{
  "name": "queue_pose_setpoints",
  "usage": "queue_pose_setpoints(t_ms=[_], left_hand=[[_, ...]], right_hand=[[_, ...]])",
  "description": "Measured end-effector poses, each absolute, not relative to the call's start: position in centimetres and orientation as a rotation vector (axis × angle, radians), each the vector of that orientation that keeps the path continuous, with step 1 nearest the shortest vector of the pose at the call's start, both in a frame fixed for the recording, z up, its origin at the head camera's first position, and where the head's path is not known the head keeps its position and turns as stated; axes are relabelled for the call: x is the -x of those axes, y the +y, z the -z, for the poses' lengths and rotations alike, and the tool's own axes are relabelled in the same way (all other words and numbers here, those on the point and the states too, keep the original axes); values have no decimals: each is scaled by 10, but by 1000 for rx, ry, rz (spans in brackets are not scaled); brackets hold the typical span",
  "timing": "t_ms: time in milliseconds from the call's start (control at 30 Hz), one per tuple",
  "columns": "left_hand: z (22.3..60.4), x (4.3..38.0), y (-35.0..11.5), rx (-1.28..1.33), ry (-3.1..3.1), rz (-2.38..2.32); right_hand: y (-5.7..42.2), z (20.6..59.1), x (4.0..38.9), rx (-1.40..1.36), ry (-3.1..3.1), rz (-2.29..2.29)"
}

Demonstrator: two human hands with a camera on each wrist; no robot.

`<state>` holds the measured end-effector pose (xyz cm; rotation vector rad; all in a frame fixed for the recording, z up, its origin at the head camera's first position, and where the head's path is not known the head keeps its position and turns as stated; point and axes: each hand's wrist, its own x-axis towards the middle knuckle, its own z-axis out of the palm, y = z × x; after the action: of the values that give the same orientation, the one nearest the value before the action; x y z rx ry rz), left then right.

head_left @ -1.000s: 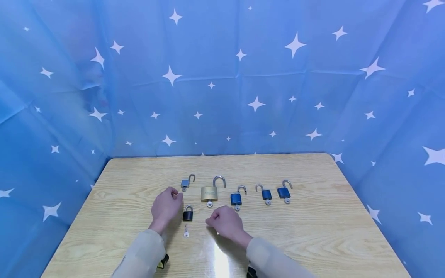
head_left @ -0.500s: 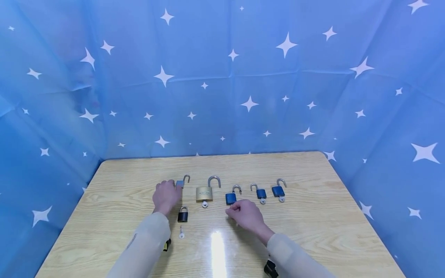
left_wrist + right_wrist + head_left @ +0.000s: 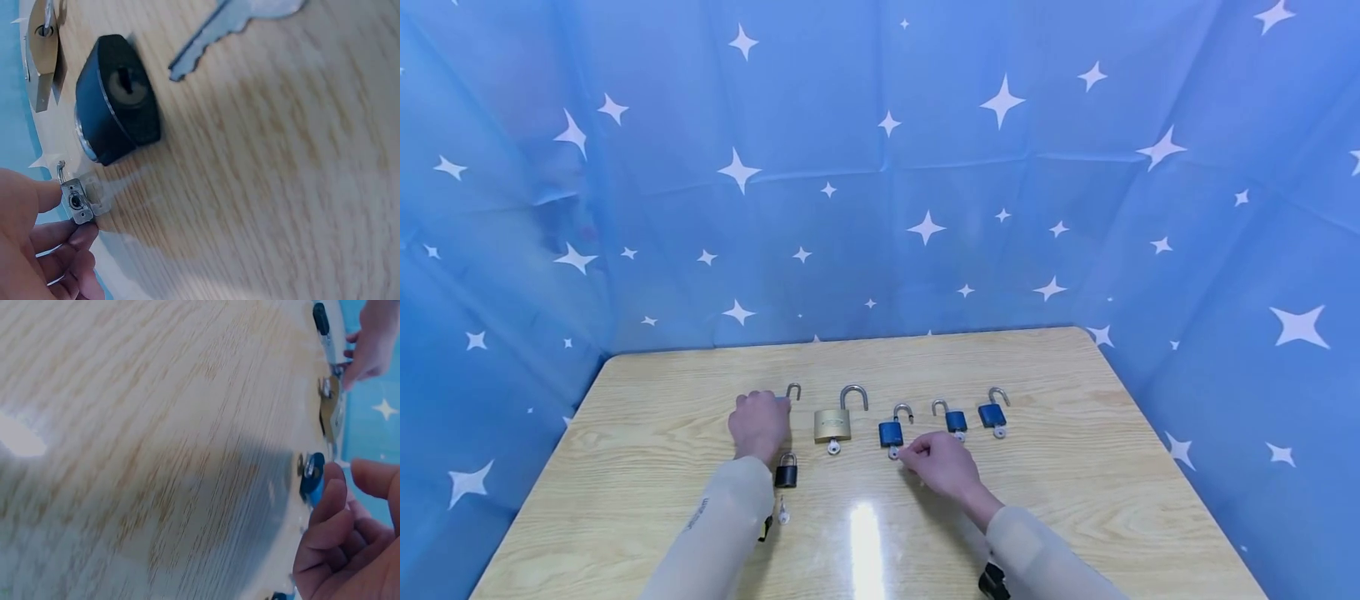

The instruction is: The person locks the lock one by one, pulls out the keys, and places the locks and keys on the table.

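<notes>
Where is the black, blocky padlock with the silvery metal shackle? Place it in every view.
Head: black padlock, left of centre, below the middle.
Left wrist: black padlock, upper left.
Right wrist: black padlock, top right.
Shared landmark: the gold-coloured, blocky metal padlock, in all three.

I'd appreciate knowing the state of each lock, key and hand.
Small lock: open
Brass lock: open, key in
Left blue lock: open, key in
Middle blue lock: open, key in
Right blue lock: open, key in
Black lock: closed, keyless
Loose key: on table
Left hand: pinching small lock
Right hand: holding nothing
</notes>
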<state>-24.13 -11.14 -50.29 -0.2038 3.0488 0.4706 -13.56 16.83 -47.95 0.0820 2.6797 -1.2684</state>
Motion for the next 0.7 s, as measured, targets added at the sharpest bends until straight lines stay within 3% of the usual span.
queue_pose_setpoints(t_ms=[700], left_hand=[[492, 238, -105, 135, 3142, -339]], right_hand=[[169, 481, 133, -83, 2686, 1276]])
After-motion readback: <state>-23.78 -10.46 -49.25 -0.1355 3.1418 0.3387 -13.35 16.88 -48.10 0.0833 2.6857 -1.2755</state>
